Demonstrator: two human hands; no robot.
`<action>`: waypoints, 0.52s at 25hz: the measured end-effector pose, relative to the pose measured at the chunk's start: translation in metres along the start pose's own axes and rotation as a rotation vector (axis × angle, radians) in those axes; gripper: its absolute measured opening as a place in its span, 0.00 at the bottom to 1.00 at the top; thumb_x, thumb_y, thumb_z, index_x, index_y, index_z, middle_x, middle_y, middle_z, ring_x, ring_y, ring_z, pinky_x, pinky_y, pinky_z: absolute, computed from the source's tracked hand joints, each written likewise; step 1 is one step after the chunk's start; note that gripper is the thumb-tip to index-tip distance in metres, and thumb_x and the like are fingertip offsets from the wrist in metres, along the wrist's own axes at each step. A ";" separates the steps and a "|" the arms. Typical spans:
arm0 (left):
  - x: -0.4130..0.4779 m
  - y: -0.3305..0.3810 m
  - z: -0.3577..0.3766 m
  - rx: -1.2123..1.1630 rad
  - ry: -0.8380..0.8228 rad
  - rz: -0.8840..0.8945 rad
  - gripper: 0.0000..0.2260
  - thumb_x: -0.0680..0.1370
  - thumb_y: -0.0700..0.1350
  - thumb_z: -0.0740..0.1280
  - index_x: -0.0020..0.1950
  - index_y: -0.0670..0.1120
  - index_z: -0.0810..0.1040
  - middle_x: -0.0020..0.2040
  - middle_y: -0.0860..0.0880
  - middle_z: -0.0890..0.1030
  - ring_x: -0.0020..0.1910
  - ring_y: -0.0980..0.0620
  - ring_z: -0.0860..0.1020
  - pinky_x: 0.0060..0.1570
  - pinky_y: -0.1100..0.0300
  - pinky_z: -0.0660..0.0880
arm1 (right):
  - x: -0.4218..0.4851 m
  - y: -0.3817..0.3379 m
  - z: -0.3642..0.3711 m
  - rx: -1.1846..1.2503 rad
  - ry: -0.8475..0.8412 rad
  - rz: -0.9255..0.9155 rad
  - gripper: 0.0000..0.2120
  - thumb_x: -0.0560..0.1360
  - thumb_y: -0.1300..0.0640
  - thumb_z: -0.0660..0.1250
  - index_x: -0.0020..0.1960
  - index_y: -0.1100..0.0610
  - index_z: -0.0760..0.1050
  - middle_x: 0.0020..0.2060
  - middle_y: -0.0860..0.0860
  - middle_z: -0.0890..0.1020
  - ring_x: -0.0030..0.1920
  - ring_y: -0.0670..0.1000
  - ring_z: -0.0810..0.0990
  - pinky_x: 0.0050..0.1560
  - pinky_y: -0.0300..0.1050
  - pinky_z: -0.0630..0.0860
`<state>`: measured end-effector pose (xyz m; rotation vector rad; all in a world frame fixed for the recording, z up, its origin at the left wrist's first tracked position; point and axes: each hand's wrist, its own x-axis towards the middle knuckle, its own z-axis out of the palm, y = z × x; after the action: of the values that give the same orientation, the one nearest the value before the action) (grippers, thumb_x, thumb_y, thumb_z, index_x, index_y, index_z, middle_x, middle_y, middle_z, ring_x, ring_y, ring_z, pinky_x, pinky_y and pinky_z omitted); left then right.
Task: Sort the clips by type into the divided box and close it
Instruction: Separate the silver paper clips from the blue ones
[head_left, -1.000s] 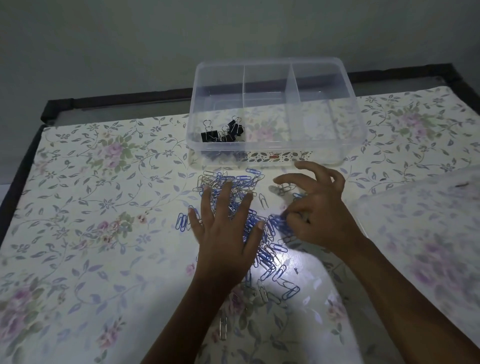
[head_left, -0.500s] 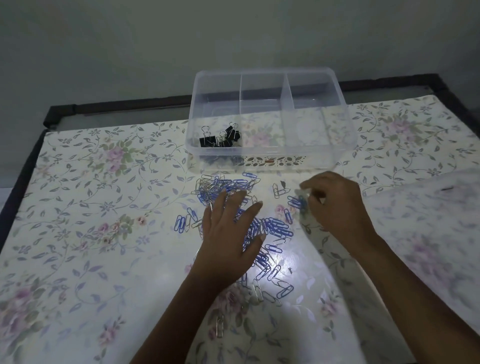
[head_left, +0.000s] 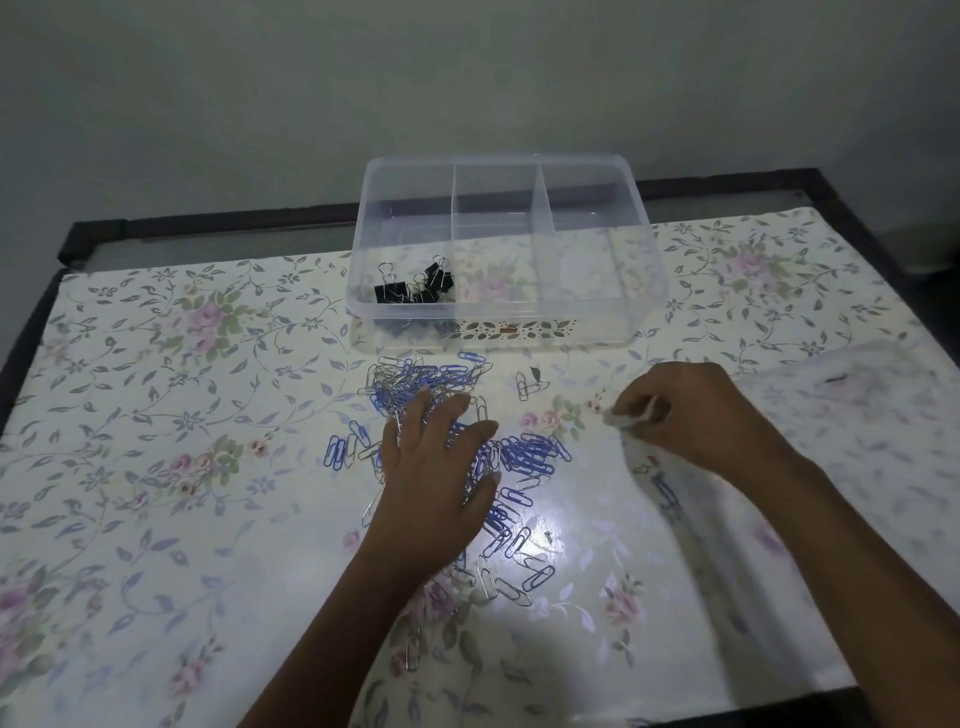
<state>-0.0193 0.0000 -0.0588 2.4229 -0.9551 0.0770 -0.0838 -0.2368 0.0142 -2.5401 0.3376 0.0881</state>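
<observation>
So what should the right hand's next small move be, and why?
Probably lift the right hand to the divided box and drop the blurred pale item it pinches, likely a clip, into an empty compartment: binder clips sit only in the left one, and the left hand lies flat on the paper clips.

Mid-frame, the paper clips (head_left: 524, 452) are blue mixed with silver. The binder clips (head_left: 387, 292) are black (silver wire handles) inside the clear box (head_left: 644, 249). The tablecloth (head_left: 156, 415) is cream with pink roses and grey-green leafy vines. The table frame (head_left: 208, 226) is dark.
</observation>
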 end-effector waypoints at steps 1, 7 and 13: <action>0.000 0.001 0.001 0.000 0.002 0.010 0.17 0.71 0.53 0.58 0.59 0.54 0.68 0.65 0.45 0.72 0.70 0.43 0.56 0.63 0.33 0.59 | -0.001 0.005 -0.007 -0.042 -0.070 0.064 0.13 0.60 0.65 0.78 0.32 0.50 0.78 0.33 0.47 0.81 0.27 0.36 0.73 0.32 0.24 0.67; 0.002 0.004 0.000 -0.035 0.013 0.025 0.17 0.72 0.53 0.58 0.60 0.54 0.67 0.64 0.44 0.72 0.70 0.43 0.56 0.63 0.33 0.61 | -0.007 0.009 -0.010 -0.244 -0.415 0.206 0.16 0.52 0.56 0.82 0.25 0.50 0.73 0.24 0.45 0.76 0.27 0.42 0.73 0.28 0.36 0.65; 0.003 0.005 -0.002 -0.023 -0.002 0.040 0.18 0.72 0.56 0.59 0.60 0.54 0.68 0.65 0.44 0.72 0.70 0.44 0.57 0.63 0.34 0.61 | 0.005 -0.010 0.010 -0.150 -0.261 0.180 0.18 0.56 0.53 0.81 0.26 0.51 0.71 0.27 0.47 0.76 0.28 0.45 0.74 0.32 0.40 0.70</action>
<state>-0.0201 -0.0044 -0.0542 2.3836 -1.0009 0.0772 -0.0760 -0.2238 0.0103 -2.5974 0.4690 0.5268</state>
